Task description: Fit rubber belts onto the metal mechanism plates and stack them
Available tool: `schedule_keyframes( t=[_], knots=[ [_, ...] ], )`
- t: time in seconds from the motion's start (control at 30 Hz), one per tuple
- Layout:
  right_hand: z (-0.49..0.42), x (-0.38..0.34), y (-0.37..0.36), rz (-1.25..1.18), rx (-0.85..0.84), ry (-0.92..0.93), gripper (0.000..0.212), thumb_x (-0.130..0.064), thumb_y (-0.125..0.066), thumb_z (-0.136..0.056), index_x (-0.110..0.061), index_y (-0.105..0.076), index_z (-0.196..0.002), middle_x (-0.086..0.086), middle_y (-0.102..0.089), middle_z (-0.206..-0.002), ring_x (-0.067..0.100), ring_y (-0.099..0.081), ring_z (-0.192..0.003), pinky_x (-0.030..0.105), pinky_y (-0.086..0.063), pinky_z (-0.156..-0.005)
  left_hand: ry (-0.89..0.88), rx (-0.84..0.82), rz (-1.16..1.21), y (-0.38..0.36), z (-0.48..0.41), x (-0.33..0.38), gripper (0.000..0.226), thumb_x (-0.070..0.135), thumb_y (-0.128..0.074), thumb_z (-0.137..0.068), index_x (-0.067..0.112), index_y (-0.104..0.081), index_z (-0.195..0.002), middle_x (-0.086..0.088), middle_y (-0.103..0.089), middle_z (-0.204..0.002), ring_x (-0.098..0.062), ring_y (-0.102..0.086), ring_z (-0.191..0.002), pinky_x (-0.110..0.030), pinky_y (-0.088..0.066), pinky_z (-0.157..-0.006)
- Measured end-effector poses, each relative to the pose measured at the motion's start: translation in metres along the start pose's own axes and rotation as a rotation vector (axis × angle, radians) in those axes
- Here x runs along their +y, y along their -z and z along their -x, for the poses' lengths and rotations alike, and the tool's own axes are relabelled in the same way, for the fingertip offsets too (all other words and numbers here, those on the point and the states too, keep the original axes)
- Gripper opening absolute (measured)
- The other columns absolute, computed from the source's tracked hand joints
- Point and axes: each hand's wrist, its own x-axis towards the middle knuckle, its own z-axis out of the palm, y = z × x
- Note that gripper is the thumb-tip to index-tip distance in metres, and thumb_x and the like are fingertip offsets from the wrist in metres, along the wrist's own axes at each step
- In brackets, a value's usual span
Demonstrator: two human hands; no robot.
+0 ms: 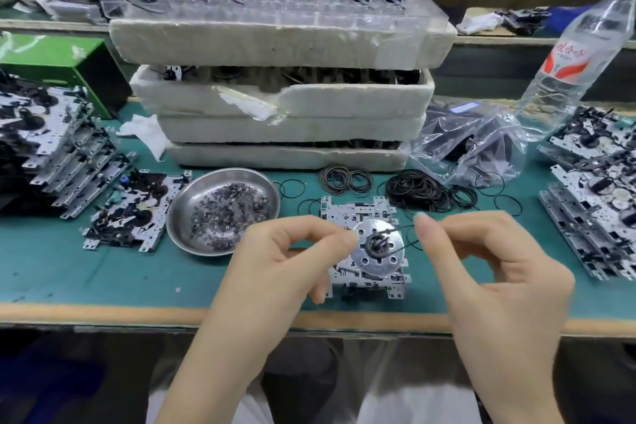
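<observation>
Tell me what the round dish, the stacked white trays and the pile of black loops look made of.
Round dish: polished metal, likely steel; it mirrors light. Stacked white trays: foam, probably polystyrene; matte, grainy, with a chipped, crumbled edge. Black loops: seemingly rubber; thin, dull, limp rings.

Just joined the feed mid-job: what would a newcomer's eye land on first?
The left hand pinches the rim of a round metal disc over a plate at the bench's near edge, while the right hand pinches a thin black belt. Behind stands a stack of white foam trays.
</observation>
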Motion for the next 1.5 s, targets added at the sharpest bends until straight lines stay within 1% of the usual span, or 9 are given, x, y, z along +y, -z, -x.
schedule_keyframes(
  t=[0.1,0.2,0.33,0.43,0.5,0.63,0.8,1.2,1.5],
  knots=[
    [-0.004,-0.003,0.004,-0.04,-0.064,-0.094,0.017,-0.033,-0.073,-0.082,-0.025,-0.068,-0.068,-0.005,-0.066,-0.073,0.014,-0.059,-0.069,0.025,-0.047,-0.067,-0.027,-0.057,0.0,0.001,0.002,-0.004,0.023,0.05,-0.073,-0.067,0.027,-0.074,-0.07,0.006,-0.046,-0.047,-0.004,-0.037,-0.041,-0.008,-0.028,-0.041],
    [-0.013,0.001,0.01,-0.328,-0.3,-0.393,0.024,-0.043,-0.077,-0.076,-0.019,-0.074,-0.08,-0.009,-0.066,-0.072,0.004,-0.054,-0.063,0.016,-0.045,-0.062,-0.123,-0.098,-0.034,0.001,0.003,-0.008,0.023,0.051,-0.067,-0.075,0.028,-0.072,-0.077,0.015,-0.051,-0.056,-0.001,-0.041,-0.049,-0.009,-0.032,-0.049],
    [-0.036,0.013,0.014,-0.789,-0.723,-0.862,0.017,-0.02,-0.07,-0.076,-0.019,-0.072,-0.06,-0.004,-0.054,-0.069,0.007,-0.04,-0.053,0.018,-0.028,-0.04,-0.58,0.012,-0.418,-0.005,0.004,-0.014,0.013,0.03,-0.057,-0.095,0.023,-0.065,-0.088,0.013,-0.058,-0.092,-0.008,-0.056,-0.08,-0.016,-0.04,-0.064],
    [-0.045,0.012,0.017,-0.78,-0.869,-0.752,0.033,-0.042,-0.081,-0.063,-0.019,-0.059,-0.053,0.004,-0.049,-0.076,0.011,-0.037,-0.057,0.022,-0.022,-0.046,-0.915,0.095,-0.646,-0.011,0.003,-0.019,0.015,0.015,-0.05,-0.103,0.011,-0.063,-0.098,0.005,-0.054,-0.105,0.0,-0.054,-0.089,-0.008,-0.039,-0.076],
    [-0.047,0.007,0.022,-0.675,-0.917,-0.599,0.045,-0.049,-0.085,-0.06,-0.019,-0.053,-0.056,0.008,-0.05,-0.082,0.01,-0.037,-0.065,0.022,-0.024,-0.051,-1.113,0.141,-0.761,-0.011,-0.005,-0.024,0.009,0.012,-0.05,-0.105,0.012,-0.059,-0.104,0.002,-0.053,-0.109,-0.011,-0.056,-0.09,-0.013,-0.045,-0.078],
    [-0.06,0.014,0.019,-0.453,-0.9,-0.448,0.041,-0.029,-0.086,-0.066,-0.02,-0.048,-0.056,0.003,-0.067,-0.085,0.006,-0.056,-0.072,0.011,-0.043,-0.065,-1.301,0.207,-0.964,-0.007,-0.031,-0.029,0.013,-0.003,-0.065,-0.094,0.006,-0.063,-0.103,-0.001,-0.054,-0.108,-0.023,-0.048,-0.069,-0.036,-0.046,-0.052],
    [-0.063,0.034,0.002,-0.35,-0.82,-0.461,0.034,-0.021,-0.078,-0.065,-0.009,-0.046,-0.061,0.023,-0.072,-0.096,0.015,-0.065,-0.082,0.013,-0.049,-0.073,-1.252,0.149,-1.114,-0.001,-0.052,-0.035,0.022,-0.003,-0.055,-0.098,0.004,-0.073,-0.087,-0.006,-0.07,-0.097,-0.027,-0.057,-0.068,-0.037,-0.048,-0.051],
    [-0.068,0.05,-0.003,-0.254,-0.852,-0.384,0.036,-0.029,-0.08,-0.065,-0.015,-0.048,-0.059,0.007,-0.076,-0.088,0.012,-0.067,-0.081,0.017,-0.051,-0.077,-1.18,0.103,-1.108,0.0,-0.057,-0.048,0.014,-0.007,-0.071,-0.085,0.006,-0.073,-0.082,-0.004,-0.071,-0.092,-0.026,-0.061,-0.078,-0.029,-0.044,-0.056],
    [-0.067,0.054,-0.002,-0.243,-0.838,-0.362,0.04,-0.025,-0.085,-0.067,-0.012,-0.048,-0.058,0.005,-0.076,-0.088,0.014,-0.069,-0.084,0.018,-0.052,-0.078,-1.188,0.124,-1.131,-0.001,-0.055,-0.047,0.02,-0.009,-0.063,-0.088,0.006,-0.074,-0.081,-0.005,-0.071,-0.091,-0.027,-0.063,-0.077,-0.028,-0.043,-0.055]
  ],
)
